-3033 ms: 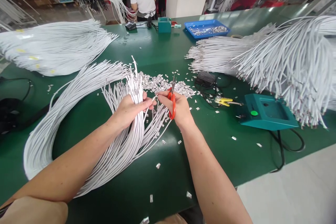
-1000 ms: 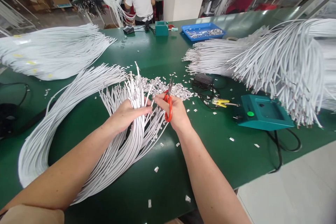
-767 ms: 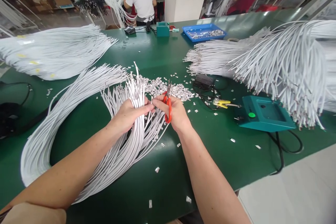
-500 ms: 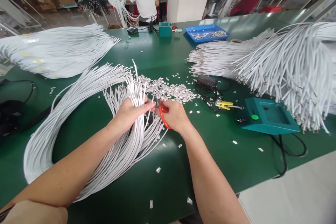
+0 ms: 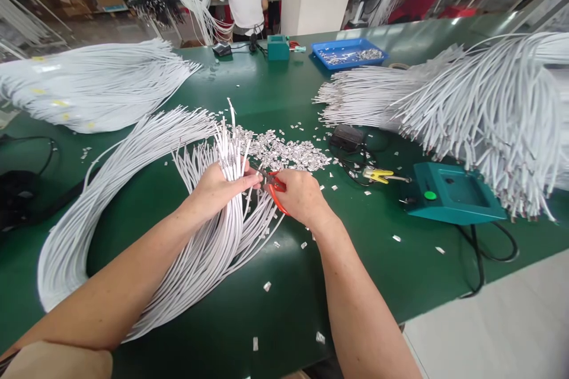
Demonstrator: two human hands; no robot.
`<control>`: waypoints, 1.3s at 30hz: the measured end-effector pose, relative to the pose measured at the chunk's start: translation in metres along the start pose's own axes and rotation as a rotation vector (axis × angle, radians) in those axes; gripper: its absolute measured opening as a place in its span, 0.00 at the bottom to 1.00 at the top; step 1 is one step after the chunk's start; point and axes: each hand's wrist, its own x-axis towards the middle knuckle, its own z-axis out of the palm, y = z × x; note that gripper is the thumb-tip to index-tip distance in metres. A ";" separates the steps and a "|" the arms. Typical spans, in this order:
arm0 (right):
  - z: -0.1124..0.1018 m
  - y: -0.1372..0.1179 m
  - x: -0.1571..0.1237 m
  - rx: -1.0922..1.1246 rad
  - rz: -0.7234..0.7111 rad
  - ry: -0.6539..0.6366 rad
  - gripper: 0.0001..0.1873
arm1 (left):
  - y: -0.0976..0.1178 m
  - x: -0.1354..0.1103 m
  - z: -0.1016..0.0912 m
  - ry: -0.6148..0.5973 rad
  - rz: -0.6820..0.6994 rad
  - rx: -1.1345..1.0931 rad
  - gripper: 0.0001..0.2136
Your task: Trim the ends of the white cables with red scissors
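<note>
My left hand (image 5: pixel 220 185) is closed round the upright ends of a bundle of white cables (image 5: pixel 222 254). Its thumb and fingertips pinch near one cable that stands apart from the rest. In my right hand (image 5: pixel 302 195) are red-handled cutters (image 5: pixel 278 192), their dark jaws pointing left toward the left fingertips. Whether the jaws touch a cable is too small to tell. Just beyond both hands lies a heap of small silvery-white pieces (image 5: pixel 288 153). The bundle curves back to the left in a large loop on the green table (image 5: pixel 275 320).
More white cables lie at the back left (image 5: pixel 98 83) and right (image 5: pixel 489 95). A teal device (image 5: pixel 457 192) with a green button, a yellow-handled clip (image 5: pixel 380 175) and a black adapter (image 5: pixel 348 138) sit to the right. Farther back are a blue tray (image 5: pixel 349 53) and co-workers.
The cutters have turned slightly and their dark jaws now show more clearly beside the left fingertips. My right wrist has shifted a little to the right. The left hand keeps its hold.
</note>
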 end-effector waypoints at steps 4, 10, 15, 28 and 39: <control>0.002 0.000 0.001 0.010 -0.009 0.005 0.13 | -0.005 0.002 0.001 0.026 -0.009 -0.044 0.12; 0.010 0.000 0.004 0.013 0.009 0.044 0.13 | -0.006 0.002 0.004 0.032 -0.064 -0.198 0.13; 0.011 0.009 0.006 0.290 0.018 0.053 0.11 | -0.005 0.004 0.002 -0.010 -0.135 -0.307 0.13; 0.008 0.007 0.007 1.186 -0.127 0.088 0.06 | -0.005 0.005 -0.003 -0.302 -0.170 -0.390 0.12; 0.011 -0.007 0.005 1.178 -0.052 0.128 0.08 | -0.013 0.010 -0.001 -0.037 -0.119 -0.359 0.16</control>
